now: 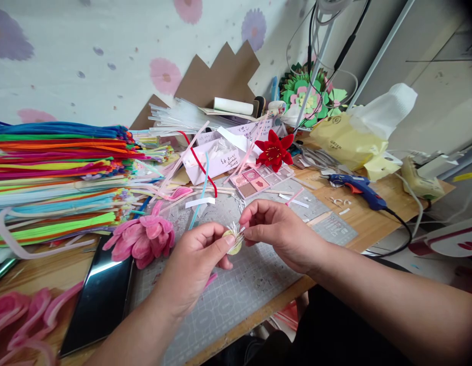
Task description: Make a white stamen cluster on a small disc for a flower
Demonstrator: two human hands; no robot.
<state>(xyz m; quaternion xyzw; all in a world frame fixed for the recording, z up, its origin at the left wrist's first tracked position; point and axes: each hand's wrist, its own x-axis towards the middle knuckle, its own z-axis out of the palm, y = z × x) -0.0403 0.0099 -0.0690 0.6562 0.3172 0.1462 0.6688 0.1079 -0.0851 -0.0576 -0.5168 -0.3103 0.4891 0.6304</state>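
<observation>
Head view: left hand [196, 259] pinches the yellow disc [235, 249]; white strands [233, 229] meet right hand [279, 231], its hold unclear.

Light: bright, soft | Glare: white streak on black screen [94, 300] | Top-right corner: dark | Edges: stretched

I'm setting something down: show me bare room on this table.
Bare: the cutting mat between the left hand and the table's near edge. Crowded: the left side, with pipe cleaners, and the back, around the red flower.
</observation>
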